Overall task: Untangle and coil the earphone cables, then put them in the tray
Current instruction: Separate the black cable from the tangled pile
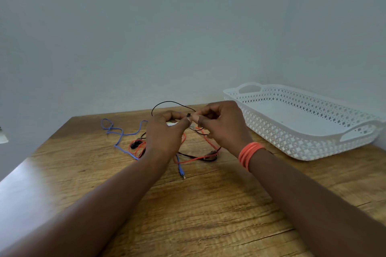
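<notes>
Three earphone cables lie tangled on the wooden table (208, 204). The black cable (165, 102) arcs up in a loop above my hands. My left hand (165, 135) and my right hand (221, 125) meet over the tangle, and both pinch the black cable near a small black piece between the fingertips. The red cable (194, 159) runs under my hands. The blue cable (119, 131) trails off to the left, and its plug (182, 172) lies toward me. The white perforated tray (302, 142) stands at the right with nothing in it.
A pale wall rises right behind the table's far edge. The tray has cut-out handles at both ends. Orange bands circle my right wrist (249, 152). The table's left edge falls away at the lower left.
</notes>
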